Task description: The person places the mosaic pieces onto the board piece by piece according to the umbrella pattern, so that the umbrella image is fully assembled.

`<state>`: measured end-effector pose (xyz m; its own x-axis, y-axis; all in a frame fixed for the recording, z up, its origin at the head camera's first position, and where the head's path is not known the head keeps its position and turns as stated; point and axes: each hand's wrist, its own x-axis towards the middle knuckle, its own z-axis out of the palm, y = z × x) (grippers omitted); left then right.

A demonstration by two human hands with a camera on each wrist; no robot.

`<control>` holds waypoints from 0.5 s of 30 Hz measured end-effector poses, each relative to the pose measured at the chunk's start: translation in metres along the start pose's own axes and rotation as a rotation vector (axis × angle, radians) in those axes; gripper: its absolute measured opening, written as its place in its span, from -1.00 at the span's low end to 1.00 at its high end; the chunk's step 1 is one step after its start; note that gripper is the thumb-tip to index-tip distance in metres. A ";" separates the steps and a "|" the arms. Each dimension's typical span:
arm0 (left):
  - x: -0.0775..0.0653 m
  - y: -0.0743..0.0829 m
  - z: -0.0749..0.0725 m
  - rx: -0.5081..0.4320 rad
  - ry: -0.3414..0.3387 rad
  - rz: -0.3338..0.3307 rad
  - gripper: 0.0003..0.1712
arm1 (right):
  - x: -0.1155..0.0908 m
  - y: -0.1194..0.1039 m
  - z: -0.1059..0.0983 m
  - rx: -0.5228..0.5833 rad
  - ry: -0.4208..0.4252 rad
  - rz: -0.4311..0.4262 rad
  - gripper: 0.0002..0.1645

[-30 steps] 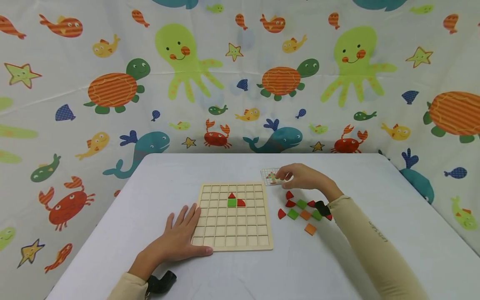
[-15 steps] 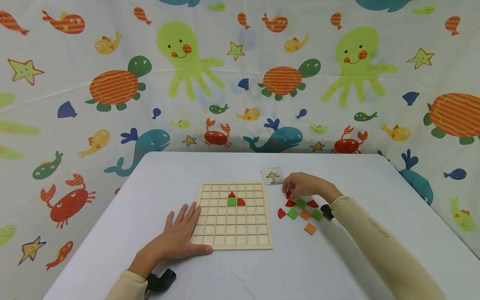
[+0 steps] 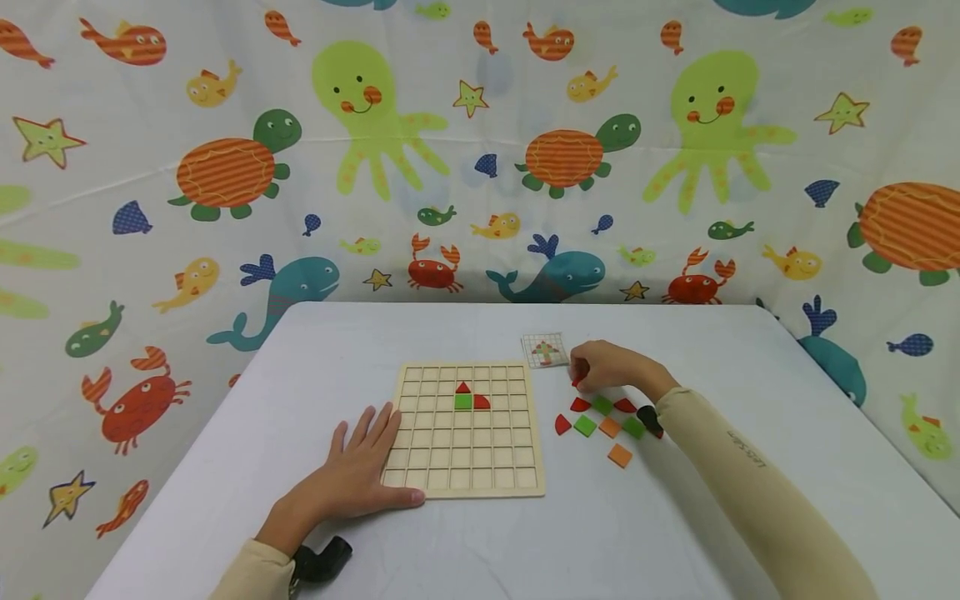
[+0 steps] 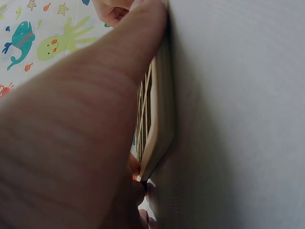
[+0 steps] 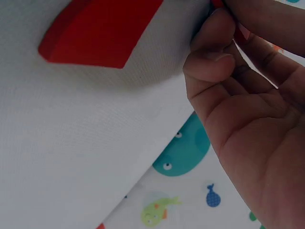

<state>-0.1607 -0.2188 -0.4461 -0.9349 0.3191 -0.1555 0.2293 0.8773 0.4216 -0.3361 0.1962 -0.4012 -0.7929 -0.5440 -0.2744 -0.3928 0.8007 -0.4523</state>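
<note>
A wooden grid board (image 3: 465, 433) lies on the table with a red triangle (image 3: 463, 388), a green square (image 3: 463, 402) and a red quarter-circle (image 3: 482, 402) in its cells. My left hand (image 3: 356, 475) rests along the board's left edge, fingers spread, thumb at the front corner. To the right of the board, my right hand (image 3: 611, 367) pinches a red piece (image 5: 241, 37), mostly covered by the fingers. Another red piece (image 5: 100, 33) lies close by in the right wrist view. Beside that hand is a small pattern card (image 3: 544, 350) showing a coloured figure on a grid.
Loose pieces lie right of the board: green squares (image 3: 585, 426), orange squares (image 3: 619, 455) and several red pieces (image 3: 563, 425). Behind the white table (image 3: 360, 342) hangs a curtain (image 3: 465, 250) printed with sea animals.
My right hand has moved from over the pattern card slightly right and nearer, and now pinches a red piece. The card is fully uncovered. My left hand stays on the board's edge.
</note>
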 end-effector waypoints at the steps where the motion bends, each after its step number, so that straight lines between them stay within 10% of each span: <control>1: 0.000 0.000 0.000 0.001 0.000 0.001 0.57 | 0.000 0.000 0.000 0.003 0.005 -0.006 -0.87; 15: 0.000 -0.001 0.000 -0.001 0.005 0.000 0.58 | 0.007 -0.022 -0.009 0.187 0.068 -0.104 -0.86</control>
<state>-0.1607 -0.2201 -0.4467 -0.9364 0.3168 -0.1508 0.2285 0.8769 0.4229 -0.3370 0.1770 -0.3848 -0.7845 -0.5983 -0.1630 -0.3863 0.6772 -0.6263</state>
